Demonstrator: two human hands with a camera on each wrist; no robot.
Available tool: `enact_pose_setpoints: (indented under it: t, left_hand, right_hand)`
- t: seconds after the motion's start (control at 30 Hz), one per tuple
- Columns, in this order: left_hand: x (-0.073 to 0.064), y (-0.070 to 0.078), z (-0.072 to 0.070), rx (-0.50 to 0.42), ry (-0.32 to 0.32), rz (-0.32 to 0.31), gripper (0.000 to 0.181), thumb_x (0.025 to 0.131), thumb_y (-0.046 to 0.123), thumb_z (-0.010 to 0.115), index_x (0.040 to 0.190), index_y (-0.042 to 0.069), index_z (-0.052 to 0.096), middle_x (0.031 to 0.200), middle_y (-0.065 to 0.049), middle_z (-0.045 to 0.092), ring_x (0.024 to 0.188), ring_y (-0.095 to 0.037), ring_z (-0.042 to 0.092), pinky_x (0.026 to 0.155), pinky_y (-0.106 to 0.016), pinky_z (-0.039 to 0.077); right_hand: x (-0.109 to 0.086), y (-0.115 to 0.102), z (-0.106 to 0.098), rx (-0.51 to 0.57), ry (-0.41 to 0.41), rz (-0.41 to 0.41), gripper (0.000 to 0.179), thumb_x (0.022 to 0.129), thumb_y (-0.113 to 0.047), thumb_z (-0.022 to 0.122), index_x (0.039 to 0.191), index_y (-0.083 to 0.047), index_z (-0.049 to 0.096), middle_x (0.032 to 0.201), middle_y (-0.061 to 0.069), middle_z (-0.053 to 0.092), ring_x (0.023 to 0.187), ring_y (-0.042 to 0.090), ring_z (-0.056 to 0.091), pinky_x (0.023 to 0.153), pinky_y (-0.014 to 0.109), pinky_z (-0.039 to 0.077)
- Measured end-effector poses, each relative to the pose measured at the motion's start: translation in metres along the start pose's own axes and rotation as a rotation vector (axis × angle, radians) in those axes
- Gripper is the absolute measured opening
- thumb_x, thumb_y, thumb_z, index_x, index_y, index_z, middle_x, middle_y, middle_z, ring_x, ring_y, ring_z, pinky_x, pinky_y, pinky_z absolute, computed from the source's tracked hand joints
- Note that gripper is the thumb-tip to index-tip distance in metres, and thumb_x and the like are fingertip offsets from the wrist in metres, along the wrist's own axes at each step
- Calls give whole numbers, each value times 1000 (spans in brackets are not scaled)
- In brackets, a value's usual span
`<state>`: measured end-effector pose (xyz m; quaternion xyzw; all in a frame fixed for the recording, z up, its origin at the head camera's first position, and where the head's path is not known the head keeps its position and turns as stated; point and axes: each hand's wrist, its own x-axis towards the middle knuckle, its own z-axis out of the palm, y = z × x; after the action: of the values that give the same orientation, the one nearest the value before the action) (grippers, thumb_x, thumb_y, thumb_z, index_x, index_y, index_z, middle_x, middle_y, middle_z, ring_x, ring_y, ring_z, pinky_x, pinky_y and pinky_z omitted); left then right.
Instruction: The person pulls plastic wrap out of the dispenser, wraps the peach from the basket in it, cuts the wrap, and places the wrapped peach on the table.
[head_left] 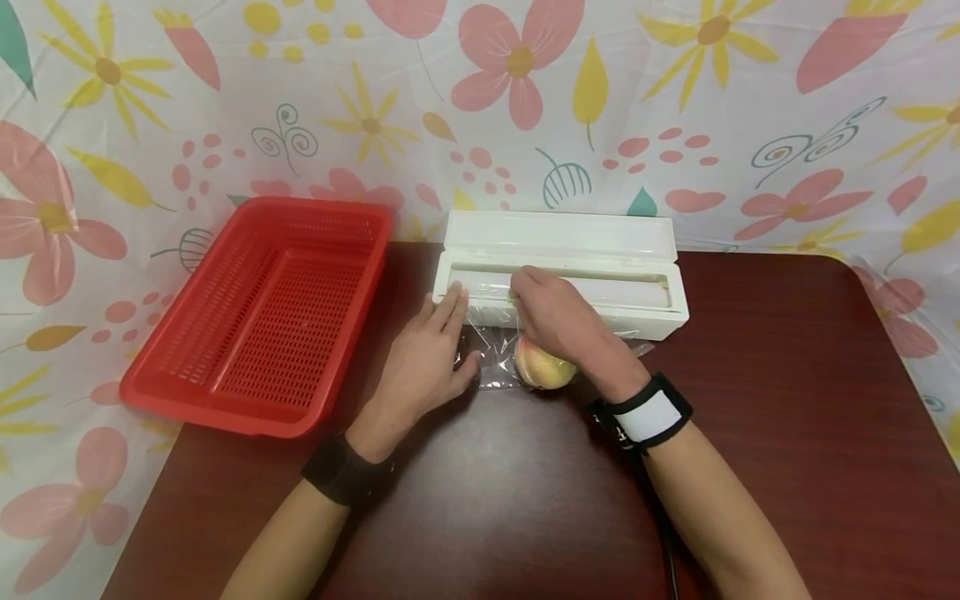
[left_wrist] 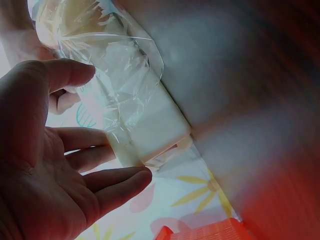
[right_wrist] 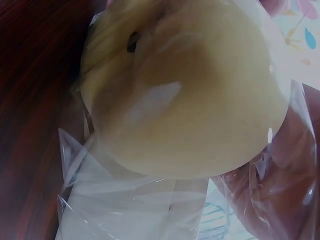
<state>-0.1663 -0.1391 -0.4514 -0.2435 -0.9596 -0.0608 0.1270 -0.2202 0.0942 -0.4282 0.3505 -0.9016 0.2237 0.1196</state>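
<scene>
A white cling film box [head_left: 558, 321] stands with its lid raised, a film roll [head_left: 622, 292] inside. Clear cling film [head_left: 495, 358] comes over its front edge onto the table and around a yellow-pink peach [head_left: 543, 371]. The peach fills much of the right wrist view, film creased about it. My left hand [head_left: 423, 358] rests straight fingertips on the box's left front corner, thumb spread over the film. With curled fingers my right hand [head_left: 558, 317] pinches a small yellow-green slide cutter [head_left: 512, 297] at the box's front edge, above the peach; the hand mostly hides the cutter.
A red plastic basket [head_left: 330, 392] with perforated sides stands on the left of the dark wooden table [head_left: 780, 417]. Behind the box hangs a flowered cloth [head_left: 517, 150]. A dark cable [head_left: 670, 550] runs down from the right wristband.
</scene>
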Motion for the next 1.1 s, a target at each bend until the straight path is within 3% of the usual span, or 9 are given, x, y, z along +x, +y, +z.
enact_pose_setpoints:
  t: [0.33,1.1]
  left_hand:
    - [-1,1,-1,-2,29,13,84,93,40,74,159,-1,43,165,-17,44,133,-52,58,106,-50,54]
    - [0,0,0,9,64,29,82,91,40,74,156,-3,48,161,-19,48,131,-51,60,103,-49,56]
  right_hand:
    - [4,1,-2,14,-45,3,14,93,7,57,88,-5,56,83,7,55,73,23,53,66,36,51]
    - [14,-8,-3,-17,-58,7,10,96,5,58,89,-2,59,83,10,57,72,27,57,67,40,54]
